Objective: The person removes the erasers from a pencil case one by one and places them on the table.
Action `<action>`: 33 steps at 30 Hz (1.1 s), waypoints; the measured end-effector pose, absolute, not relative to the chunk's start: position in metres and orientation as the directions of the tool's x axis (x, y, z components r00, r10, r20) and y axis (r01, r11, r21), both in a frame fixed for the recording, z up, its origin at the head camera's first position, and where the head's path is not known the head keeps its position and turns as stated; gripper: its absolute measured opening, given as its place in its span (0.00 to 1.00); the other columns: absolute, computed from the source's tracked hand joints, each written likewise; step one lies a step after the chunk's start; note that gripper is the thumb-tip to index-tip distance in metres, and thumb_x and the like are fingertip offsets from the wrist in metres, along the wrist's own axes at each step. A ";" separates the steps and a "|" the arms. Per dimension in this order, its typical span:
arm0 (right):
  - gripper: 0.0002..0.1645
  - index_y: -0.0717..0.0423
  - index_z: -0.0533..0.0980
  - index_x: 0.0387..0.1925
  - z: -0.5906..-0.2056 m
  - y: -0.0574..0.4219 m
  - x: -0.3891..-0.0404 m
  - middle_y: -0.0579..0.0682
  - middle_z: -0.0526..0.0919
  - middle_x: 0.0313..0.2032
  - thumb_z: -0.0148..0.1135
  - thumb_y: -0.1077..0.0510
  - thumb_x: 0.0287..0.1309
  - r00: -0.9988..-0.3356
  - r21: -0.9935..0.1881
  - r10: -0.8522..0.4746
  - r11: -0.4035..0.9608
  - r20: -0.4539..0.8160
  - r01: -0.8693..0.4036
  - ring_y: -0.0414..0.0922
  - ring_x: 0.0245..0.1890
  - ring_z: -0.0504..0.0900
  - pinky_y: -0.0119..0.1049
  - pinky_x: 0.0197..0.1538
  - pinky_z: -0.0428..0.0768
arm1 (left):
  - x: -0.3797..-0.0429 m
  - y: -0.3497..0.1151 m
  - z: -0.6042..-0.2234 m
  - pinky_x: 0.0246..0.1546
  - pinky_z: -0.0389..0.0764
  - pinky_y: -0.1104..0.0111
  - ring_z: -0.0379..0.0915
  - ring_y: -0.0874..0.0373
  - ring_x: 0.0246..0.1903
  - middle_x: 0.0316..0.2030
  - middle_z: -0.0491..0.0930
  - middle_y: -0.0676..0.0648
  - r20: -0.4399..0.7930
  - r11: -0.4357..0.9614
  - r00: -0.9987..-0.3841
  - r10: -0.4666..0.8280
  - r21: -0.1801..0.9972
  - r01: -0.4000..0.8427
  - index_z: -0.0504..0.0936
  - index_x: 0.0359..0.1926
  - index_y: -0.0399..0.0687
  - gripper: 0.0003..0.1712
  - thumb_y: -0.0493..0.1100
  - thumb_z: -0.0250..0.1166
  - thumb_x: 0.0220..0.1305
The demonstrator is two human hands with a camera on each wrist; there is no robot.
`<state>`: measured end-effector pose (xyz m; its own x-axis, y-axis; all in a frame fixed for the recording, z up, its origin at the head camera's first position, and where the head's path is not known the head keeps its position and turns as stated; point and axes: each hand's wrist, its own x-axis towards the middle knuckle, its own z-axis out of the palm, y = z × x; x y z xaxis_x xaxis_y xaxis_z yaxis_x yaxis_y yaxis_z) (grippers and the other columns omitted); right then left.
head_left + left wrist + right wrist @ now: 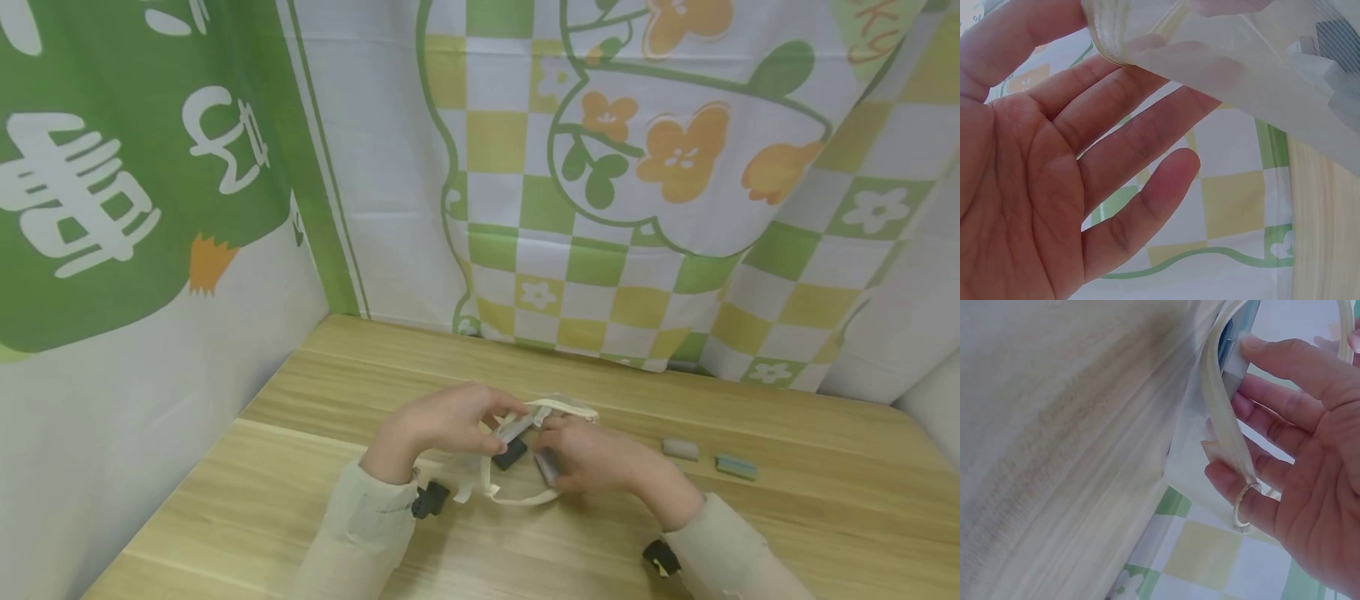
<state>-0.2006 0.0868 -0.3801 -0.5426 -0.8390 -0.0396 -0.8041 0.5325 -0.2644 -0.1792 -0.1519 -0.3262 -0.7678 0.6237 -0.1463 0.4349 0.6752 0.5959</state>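
A translucent zip pouch (522, 500) with a cream zipper lies open on the table, its mouth spread into a loop. My left hand (453, 421) holds the pouch's left rim; in the left wrist view its thumb is at the zipper edge (1107, 37) and some fingertips pass behind the film. Inside the pouch are a black block (510, 452) and a light grey bar (516, 428). My right hand (600, 454) pinches a grey block (547, 467) at the pouch's right side. A zipper pull ring (1241, 506) lies against its little finger.
Right of the pouch, a grey-brown piece (680, 449) and a grey-green piece (736, 467) lie on the wooden table (300, 483). Patterned curtains (495, 142) hang along the table's back edge, and a white wall stands at the left.
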 end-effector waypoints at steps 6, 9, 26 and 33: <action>0.23 0.59 0.81 0.49 -0.373 0.088 -0.197 0.50 0.82 0.50 0.72 0.61 0.49 -0.556 -0.262 -0.830 0.545 -0.038 -0.796 0.45 0.49 0.80 0.39 0.53 0.83 | -0.179 -0.152 -0.326 0.55 0.81 0.60 0.79 0.52 0.57 0.64 0.76 0.49 -0.150 0.679 -0.771 0.619 0.595 0.430 0.73 0.68 0.48 0.32 0.40 0.66 0.62; 0.23 0.59 0.81 0.49 -0.371 0.089 -0.194 0.50 0.81 0.50 0.72 0.60 0.49 -0.558 -0.265 -0.829 0.546 -0.033 -0.795 0.47 0.50 0.80 0.40 0.54 0.83 | -0.179 -0.151 -0.327 0.55 0.81 0.60 0.79 0.52 0.57 0.64 0.76 0.49 -0.147 0.676 -0.771 0.619 0.600 0.428 0.74 0.67 0.48 0.32 0.39 0.66 0.62; 0.22 0.58 0.82 0.48 -0.362 0.095 -0.186 0.46 0.80 0.47 0.72 0.60 0.48 -0.536 -0.243 -0.844 0.515 0.024 -0.822 0.43 0.48 0.79 0.39 0.54 0.82 | -0.178 -0.152 -0.325 0.56 0.81 0.58 0.79 0.51 0.56 0.65 0.76 0.48 -0.140 0.671 -0.771 0.622 0.603 0.432 0.74 0.67 0.45 0.31 0.39 0.66 0.62; 0.23 0.59 0.81 0.49 -0.360 0.098 -0.182 0.46 0.79 0.48 0.72 0.61 0.48 -0.537 -0.241 -0.843 0.514 0.035 -0.823 0.43 0.49 0.79 0.37 0.54 0.82 | -0.178 -0.151 -0.325 0.55 0.81 0.59 0.79 0.52 0.56 0.65 0.76 0.49 -0.143 0.679 -0.776 0.614 0.598 0.426 0.74 0.67 0.48 0.31 0.40 0.67 0.62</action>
<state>-0.1819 0.0980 -0.3598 -0.5365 -0.8432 0.0354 -0.8233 0.5138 -0.2412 -0.1776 -0.1509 -0.3253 -0.7765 0.6137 -0.1430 0.4264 0.6788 0.5978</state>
